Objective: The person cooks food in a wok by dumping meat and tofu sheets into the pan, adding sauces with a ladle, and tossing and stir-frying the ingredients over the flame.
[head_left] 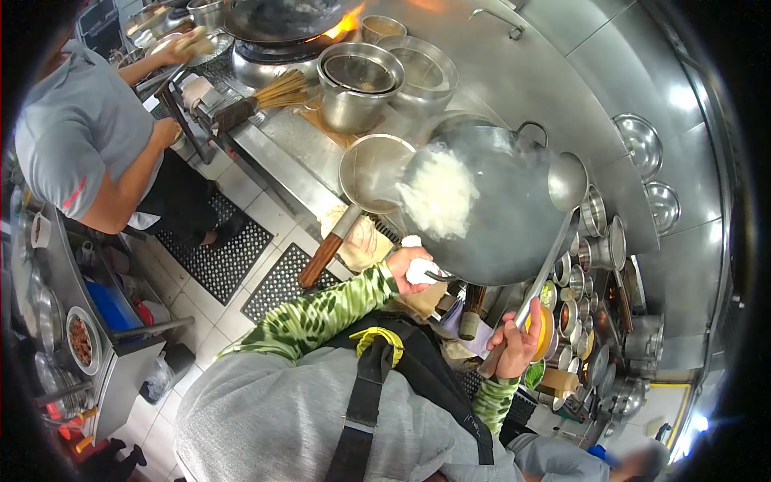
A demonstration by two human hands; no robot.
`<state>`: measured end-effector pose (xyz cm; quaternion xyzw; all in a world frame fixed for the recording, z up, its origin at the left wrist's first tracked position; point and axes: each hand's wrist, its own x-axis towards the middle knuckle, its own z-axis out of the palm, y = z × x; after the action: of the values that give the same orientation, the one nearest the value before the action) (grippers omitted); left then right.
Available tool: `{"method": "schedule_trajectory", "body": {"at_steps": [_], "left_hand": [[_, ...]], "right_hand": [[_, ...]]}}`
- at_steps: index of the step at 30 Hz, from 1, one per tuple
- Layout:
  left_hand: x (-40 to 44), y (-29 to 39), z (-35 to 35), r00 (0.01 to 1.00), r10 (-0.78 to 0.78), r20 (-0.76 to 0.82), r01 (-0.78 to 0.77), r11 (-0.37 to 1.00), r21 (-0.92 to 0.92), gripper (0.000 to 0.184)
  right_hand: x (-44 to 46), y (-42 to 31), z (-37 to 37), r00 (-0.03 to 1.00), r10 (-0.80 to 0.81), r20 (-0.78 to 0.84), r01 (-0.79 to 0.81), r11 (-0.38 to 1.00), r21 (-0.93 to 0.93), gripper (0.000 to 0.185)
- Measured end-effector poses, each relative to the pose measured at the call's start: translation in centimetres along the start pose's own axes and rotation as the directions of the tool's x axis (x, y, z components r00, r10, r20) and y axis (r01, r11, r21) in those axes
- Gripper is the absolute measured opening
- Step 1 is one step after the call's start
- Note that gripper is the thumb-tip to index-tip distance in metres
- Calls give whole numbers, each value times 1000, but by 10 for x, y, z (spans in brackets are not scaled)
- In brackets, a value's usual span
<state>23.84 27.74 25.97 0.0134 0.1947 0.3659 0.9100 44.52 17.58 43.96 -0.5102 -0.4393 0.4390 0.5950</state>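
Note:
My left hand [410, 271] is closed round a white cloth [421, 271] at the near handle of a large dark wok [506, 217]. Pale white food, its kind unclear, lies in a steaming heap [438, 193] on the wok's left side. In my right hand [516, 344] is the long metal handle of a ladle [568, 181]. Its round bowl hangs at the wok's right rim. Left of the wok rests a round strainer [377, 170] with a wooden handle.
Metal pots [360, 84] and a bamboo brush [281, 88] stand on the counter behind. Flames burn under another wok [281, 20]. Several small bowls of ingredients [568, 317] line the right side. A co-worker [96, 136] stands at left; another person [562, 458] is at lower right.

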Motion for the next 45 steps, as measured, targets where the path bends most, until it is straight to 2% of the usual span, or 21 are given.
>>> {"method": "schedule_trajectory", "body": {"at_steps": [7, 19, 28, 31, 34, 37, 45], "left_hand": [[-4, 4, -2, 999, -21, 42, 22, 1000, -10, 32], [-5, 4, -6, 997, -50, 51, 56, 992, -114, 21], [-3, 3, -12, 972, -50, 230, 94, 978, -185, 31], [0, 1, -14, 965, -64, 255, 122, 968, -220, 35], [-2, -1, -14, 963, -72, 258, 124, 974, -189, 31], [-2, -2, -15, 948, -77, 309, 160, 953, -257, 40], [3, -4, -14, 923, -39, 384, 164, 940, -298, 36]], "right_hand": [[3, 1, 8, 1000, 12, 2, -12, 1000, 15, 59], [8, -4, 28, 1000, -7, 24, 8, 1000, -8, 57], [10, -14, 55, 1000, -27, 6, 27, 998, -52, 56], [11, -18, 68, 999, -35, 6, 36, 997, -64, 56], [12, -18, 78, 1000, -30, 1, 30, 998, -62, 56], [14, -19, 88, 1000, -22, 3, 22, 999, -43, 55], [19, -21, 93, 1000, -24, 17, 25, 998, -61, 55]]}}
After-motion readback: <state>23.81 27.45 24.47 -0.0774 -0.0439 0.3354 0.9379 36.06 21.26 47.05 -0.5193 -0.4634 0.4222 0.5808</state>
